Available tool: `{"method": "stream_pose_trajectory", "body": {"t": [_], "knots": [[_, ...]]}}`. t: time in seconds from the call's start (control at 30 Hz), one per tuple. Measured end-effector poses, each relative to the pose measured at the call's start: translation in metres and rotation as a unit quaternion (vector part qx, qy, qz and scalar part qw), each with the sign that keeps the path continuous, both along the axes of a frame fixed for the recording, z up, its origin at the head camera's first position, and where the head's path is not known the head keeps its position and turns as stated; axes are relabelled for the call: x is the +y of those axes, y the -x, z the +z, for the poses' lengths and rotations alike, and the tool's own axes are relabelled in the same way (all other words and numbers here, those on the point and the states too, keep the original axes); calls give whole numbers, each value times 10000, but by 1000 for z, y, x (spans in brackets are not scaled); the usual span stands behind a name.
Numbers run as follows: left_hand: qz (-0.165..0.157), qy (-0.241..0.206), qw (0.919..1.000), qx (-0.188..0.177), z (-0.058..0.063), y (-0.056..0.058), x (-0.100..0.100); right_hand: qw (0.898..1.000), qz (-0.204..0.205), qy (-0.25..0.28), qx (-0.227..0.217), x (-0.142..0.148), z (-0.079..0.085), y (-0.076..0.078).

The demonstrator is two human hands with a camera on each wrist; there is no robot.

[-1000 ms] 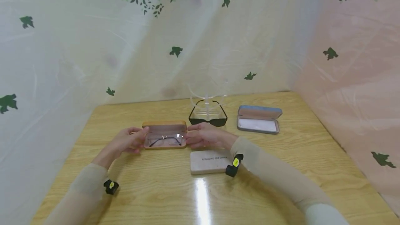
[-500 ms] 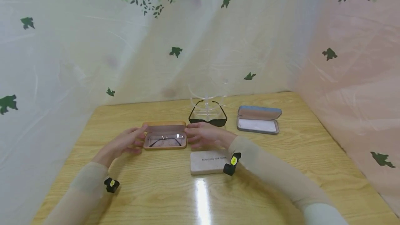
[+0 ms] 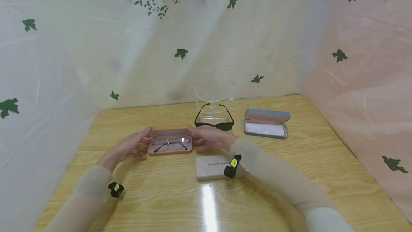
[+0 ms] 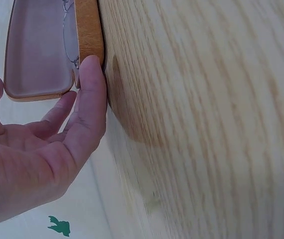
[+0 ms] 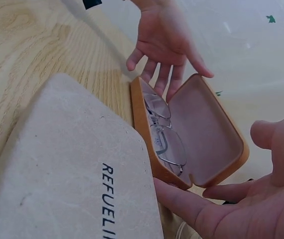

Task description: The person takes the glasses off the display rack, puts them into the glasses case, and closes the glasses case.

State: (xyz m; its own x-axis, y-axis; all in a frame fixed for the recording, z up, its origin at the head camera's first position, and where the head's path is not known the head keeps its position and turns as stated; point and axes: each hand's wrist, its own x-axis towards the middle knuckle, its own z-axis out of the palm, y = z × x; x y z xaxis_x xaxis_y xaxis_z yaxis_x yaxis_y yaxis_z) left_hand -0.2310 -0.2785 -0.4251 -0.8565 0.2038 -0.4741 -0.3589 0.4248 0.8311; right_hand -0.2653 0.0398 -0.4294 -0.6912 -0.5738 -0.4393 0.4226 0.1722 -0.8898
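An orange-brown glasses case (image 3: pixel 170 132) stands on the table with its lid raised, and wire-rimmed eyeglasses (image 5: pixel 169 144) lie folded inside. My left hand (image 3: pixel 125 148) is at the case's left end. In the left wrist view, one fingertip touches the base's end and the thumb is beside the lid. At the other end is my right hand (image 3: pixel 209 138), its thumb near the lid's top corner in the head view. Its fingers (image 5: pixel 182 201) reach along the end of the base in the right wrist view. Both hands have loosely extended fingers.
A closed pale case (image 3: pixel 214 169) with printed lettering lies under my right wrist. Behind my right hand, black sunglasses (image 3: pixel 222 126) sit by a clear display stand (image 3: pixel 212 108). An opened blue-grey case (image 3: pixel 265 130) with a white cloth stands at the right. Curtains enclose the table.
Both thumbs have risen to the lid's top corners in the head view. My right wrist has shifted slightly left. The case and the eyeglasses have stayed almost in place.
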Motion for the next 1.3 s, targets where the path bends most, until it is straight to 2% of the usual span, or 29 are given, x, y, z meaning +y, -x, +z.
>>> {"method": "stream_pose_trajectory", "body": {"t": [0.27, 0.53, 0.83, 1.1, 1.3], "knots": [[79, -23, 10000, -26, 2, 2, 0, 9986, -479, -96, -214, -9, -3, 2], [111, -46, 9999, 27, 1, 4, -4, 9977, -430, -461, 232, -16, -1, 0], [29, -241, 9996, 115, -5, 0, -4, 9963, -541, -628, 231, -20, -6, -1], [164, -198, 9996, 93, -8, -4, -6, 9956, -681, -613, 196, -22, -6, -3], [178, -290, 9993, 168, -10, -5, -6, 9935, -732, -830, 261, -22, -7, -1]]}}
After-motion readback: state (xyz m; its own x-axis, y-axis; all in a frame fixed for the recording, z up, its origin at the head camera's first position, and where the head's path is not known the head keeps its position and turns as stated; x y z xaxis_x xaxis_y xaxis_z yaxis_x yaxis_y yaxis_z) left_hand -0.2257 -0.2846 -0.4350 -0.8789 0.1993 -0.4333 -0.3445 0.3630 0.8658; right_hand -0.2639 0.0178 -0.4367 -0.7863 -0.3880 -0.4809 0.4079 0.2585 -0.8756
